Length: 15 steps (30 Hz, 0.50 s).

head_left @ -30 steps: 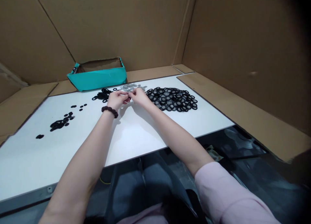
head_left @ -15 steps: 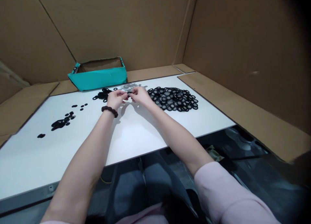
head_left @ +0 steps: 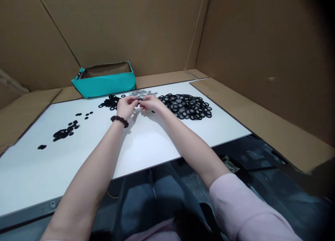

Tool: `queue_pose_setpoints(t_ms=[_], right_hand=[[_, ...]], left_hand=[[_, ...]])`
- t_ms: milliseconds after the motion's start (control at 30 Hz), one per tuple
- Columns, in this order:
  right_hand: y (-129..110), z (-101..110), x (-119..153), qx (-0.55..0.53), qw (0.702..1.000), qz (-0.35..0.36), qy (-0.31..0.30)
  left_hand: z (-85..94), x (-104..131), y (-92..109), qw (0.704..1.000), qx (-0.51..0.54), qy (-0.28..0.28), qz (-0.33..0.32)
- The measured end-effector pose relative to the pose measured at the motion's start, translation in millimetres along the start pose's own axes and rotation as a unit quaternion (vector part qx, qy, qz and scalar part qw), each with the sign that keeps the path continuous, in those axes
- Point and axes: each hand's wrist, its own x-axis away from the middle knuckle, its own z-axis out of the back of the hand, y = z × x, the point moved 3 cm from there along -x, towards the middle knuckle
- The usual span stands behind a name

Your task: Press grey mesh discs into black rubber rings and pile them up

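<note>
Evidently two hands (head_left: 126, 107) together, pinching one dark piece (head_left: 140, 100); one teal box (head_left: 104, 85) beyond, one large pile (head_left: 185, 106) right

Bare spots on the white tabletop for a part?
Free on the white flat tabletop: between left forearm and right forearm; outside the left forearm, nearer than the flat black discs; outside the right forearm, nearer than the big heap of grey-centred black rings. Crowded: around left hand and right hand, near that heap, pale discs and black rings.
</note>
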Motion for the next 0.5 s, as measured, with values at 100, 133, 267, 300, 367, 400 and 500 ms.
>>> queue_pose_setpoints(t_ms=[100, 133, 267, 300, 367, 400, 500], right_hand=[[-3.3, 0.6, 3.3, -0.033, 0.999, -0.018, -0.017], [-4.3, 1.5, 4.5, -0.038, 0.999, -0.023, -0.016], [-5.5, 6.0, 7.1, -0.028, 0.999, -0.037, -0.006], [-5.3, 6.7, 7.1, -0.021, 0.999, -0.036, -0.005], [-4.4, 7.2, 6.8, -0.009, 0.999, -0.032, -0.006], [-3.9, 6.8, 6.6, -0.005, 0.999, -0.031, -0.011], [-3.1, 5.1, 6.9, -0.009, 0.999, -0.04, -0.031]], left_hand=[[3.5, 0.4, 4.8, 0.998, -0.033, 0.003, -0.061], [4.8, 0.9, 6.3, 0.993, -0.064, 0.005, -0.094], [5.0, 6.2, 8.4, 0.95, -0.223, -0.007, -0.219], [4.0, 7.6, 8.0, 0.939, -0.25, -0.012, -0.237], [2.2, 9.6, 7.3, 0.924, -0.286, -0.014, -0.253], [1.5, 10.1, 7.3, 0.92, -0.298, -0.013, -0.255], [0.9, 10.6, 8.8, 0.912, -0.321, -0.005, -0.256]])
